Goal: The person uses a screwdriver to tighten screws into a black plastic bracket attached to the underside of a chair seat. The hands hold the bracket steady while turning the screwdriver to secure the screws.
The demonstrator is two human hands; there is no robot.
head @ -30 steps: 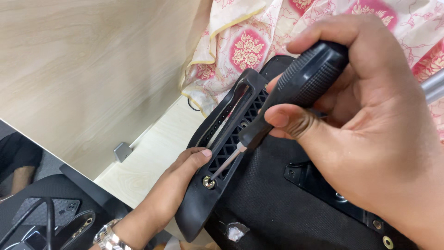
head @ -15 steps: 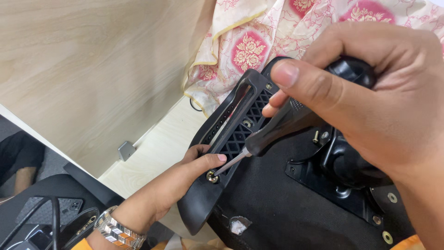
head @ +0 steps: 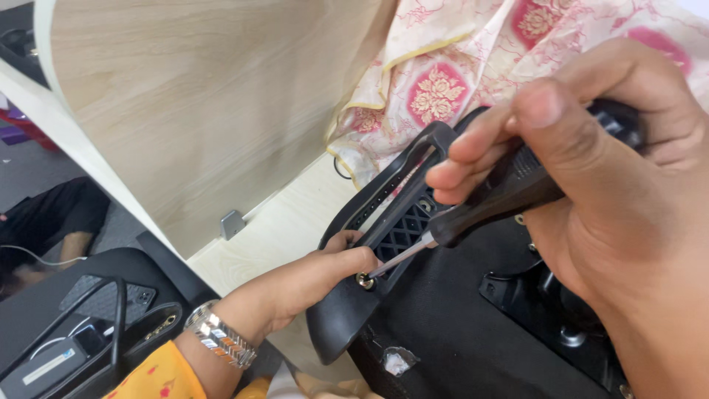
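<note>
At the far left, down in the corner, a black bag point(head: 81, 325) sits with its strap looped up, and a phone point(head: 111, 295) lies on top of it. Above that stands a pale wooden panel point(head: 207, 111), with a small metal bracket point(head: 232, 223) at its foot where it meets the desk point(head: 281, 229).

My left hand point(head: 310, 284) comes in from the lower left, a metal watch point(head: 220, 336) on the wrist and an orange sleeve point(head: 159, 373) below it. Its fingers are curled over the edge of a black plastic armrest point(head: 384, 244), thumb tip pressed just beside a screw point(head: 365, 281) near the armrest's lower end. The hand is clamped on the plastic, holding it against the black seat base point(head: 458, 325).

The armrest runs up and to the right from there, with a long slot and a grid of ribs showing in its underside. Behind it lies a cream cloth point(head: 458, 66) with pink flower patterns.

My right hand point(head: 613, 199) fills the right side. It is closed tight round the black handle of a screwdriver point(head: 509, 192), index finger stretched along the top and the other fingers wrapped beneath. The thin steel shaft slants down to the left, and its tip sits in the head of the screw, close to my left thumb. The two hands are apart, joined only by the tool and the armrest. Under my right hand I can see part of the seat's black metal mechanism point(head: 546, 295), with some screw heads in it.
</note>
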